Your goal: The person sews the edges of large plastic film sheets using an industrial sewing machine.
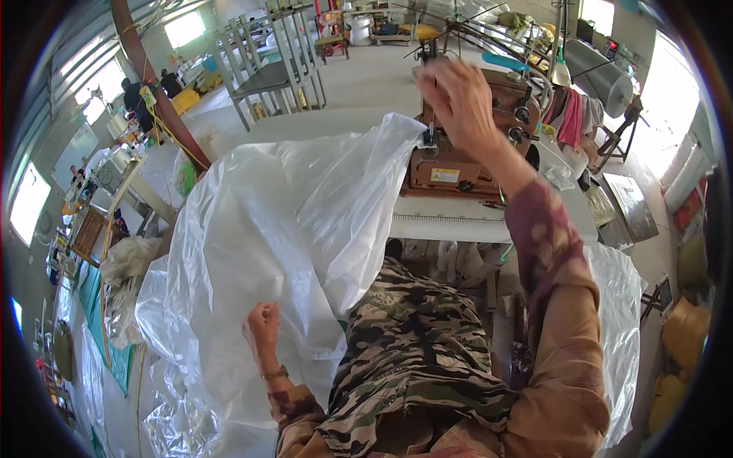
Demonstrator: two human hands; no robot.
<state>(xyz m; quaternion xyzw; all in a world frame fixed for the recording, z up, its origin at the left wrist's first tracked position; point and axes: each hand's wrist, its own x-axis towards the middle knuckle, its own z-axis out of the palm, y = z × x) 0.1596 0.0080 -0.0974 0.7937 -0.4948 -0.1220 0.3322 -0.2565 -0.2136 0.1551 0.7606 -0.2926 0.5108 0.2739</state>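
A large translucent white plastic sheet [244,206] spreads over the table and hangs down at my left. Its upper right corner reaches the needle end of a brown sewing machine [500,114]. My right hand [456,99] is raised over that end of the machine, fingers bent together and slightly blurred; what they hold, if anything, is hidden. Against the hanging part of the sheet, my left hand [263,332] is closed with curled fingers. Whether a fold of the sheet is between them I cannot make out.
The white table edge [450,227] carries a ruler strip. Stacked metal chairs [271,72] stand beyond the table, and a brown post [156,80] rises at the left. A large roll [599,72] is at the back right. More clear plastic [622,328] hangs at my right.
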